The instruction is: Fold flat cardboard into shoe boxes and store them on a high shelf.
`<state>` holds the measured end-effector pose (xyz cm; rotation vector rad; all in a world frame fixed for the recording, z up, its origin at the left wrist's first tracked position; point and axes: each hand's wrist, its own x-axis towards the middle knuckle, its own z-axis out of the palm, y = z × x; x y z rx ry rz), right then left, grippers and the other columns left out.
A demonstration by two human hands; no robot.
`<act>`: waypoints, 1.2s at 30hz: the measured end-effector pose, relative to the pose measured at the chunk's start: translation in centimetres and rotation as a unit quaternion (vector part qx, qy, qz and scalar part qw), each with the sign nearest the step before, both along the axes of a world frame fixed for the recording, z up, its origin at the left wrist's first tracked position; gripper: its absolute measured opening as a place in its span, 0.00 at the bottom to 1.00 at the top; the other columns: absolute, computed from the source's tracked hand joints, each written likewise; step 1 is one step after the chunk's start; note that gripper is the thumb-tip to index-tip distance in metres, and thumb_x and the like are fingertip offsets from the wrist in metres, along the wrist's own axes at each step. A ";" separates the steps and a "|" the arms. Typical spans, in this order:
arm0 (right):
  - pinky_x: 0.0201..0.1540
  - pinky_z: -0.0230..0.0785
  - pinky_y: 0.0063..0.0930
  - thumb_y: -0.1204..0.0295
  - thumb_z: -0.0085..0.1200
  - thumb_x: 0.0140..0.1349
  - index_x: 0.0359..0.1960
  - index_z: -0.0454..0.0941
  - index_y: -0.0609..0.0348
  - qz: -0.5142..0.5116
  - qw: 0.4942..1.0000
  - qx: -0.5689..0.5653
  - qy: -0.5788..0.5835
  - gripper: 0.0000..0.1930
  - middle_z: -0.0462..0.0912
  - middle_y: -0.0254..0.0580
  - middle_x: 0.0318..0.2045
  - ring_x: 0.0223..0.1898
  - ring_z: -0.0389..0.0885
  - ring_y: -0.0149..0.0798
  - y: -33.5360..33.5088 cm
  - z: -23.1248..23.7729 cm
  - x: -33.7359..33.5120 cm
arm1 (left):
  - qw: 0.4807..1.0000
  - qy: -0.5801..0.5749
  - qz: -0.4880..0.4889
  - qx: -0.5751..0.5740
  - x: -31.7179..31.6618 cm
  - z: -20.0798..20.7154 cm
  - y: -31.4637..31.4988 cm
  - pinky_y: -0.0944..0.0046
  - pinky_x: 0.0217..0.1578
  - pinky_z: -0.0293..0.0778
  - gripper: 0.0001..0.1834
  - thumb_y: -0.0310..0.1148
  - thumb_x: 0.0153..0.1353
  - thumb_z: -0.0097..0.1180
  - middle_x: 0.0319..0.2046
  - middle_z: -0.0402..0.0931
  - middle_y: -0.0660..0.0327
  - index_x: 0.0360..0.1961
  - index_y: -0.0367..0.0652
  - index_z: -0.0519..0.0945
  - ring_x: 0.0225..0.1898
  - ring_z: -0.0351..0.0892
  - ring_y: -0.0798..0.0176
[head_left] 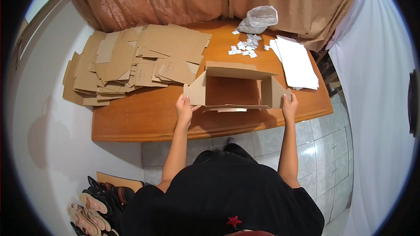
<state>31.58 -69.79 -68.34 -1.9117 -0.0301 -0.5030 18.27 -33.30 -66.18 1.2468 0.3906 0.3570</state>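
Between my two hands is a brown cardboard box (236,71), opened out into a rectangular frame over the front part of the wooden table. Its side flaps stick outward, and the table's wood colour shows through its middle. My left hand (185,110) grips the left flap, thumb on top and fingers underneath. On the other side, my right hand (289,106) pinches the edge of the right flap. Whether the box's lower edge touches the table, I cannot tell.
Flattened cardboard boxes (170,43) lie heaped on the table (131,120) at the left. Small white packets (247,46) are scattered by a clear plastic bag (261,19) at the back. White sheets (299,63) lie at the right. Shoes (94,209) stand on the floor, lower left.
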 end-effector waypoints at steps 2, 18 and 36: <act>0.35 0.68 0.26 0.73 0.53 0.55 0.39 0.71 0.65 -0.009 1.000 -0.015 -0.012 0.12 0.79 0.48 0.30 0.32 0.77 0.34 -0.5 -0.4 0.2 | 0.997 0.050 0.047 -0.036 -0.1 -0.8 -0.2 0.62 0.33 0.80 0.14 0.33 0.68 0.34 0.41 0.73 0.54 0.49 0.36 0.64 0.37 0.79 0.60; 0.49 0.65 0.31 0.76 0.54 0.53 0.33 0.75 0.65 0.016 0.999 0.022 0.037 0.07 0.79 0.51 0.37 0.44 0.77 0.42 -1.4 -3.8 4.0 | 0.796 0.270 0.153 0.520 1.4 -0.4 -5.5 0.35 0.59 0.39 0.23 0.36 0.54 0.56 0.59 0.55 0.45 0.52 0.45 0.73 0.64 0.42 0.43; 0.39 0.69 0.43 0.74 0.52 0.49 0.58 0.57 0.58 0.133 0.923 -0.336 0.134 0.32 0.78 0.56 0.32 0.35 0.77 0.54 1.9 0.0 6.2 | 0.843 0.227 -0.089 0.480 2.7 -3.0 -6.8 0.41 0.62 0.31 0.68 0.60 0.27 0.68 0.67 0.31 0.46 0.66 0.42 0.44 0.68 0.26 0.45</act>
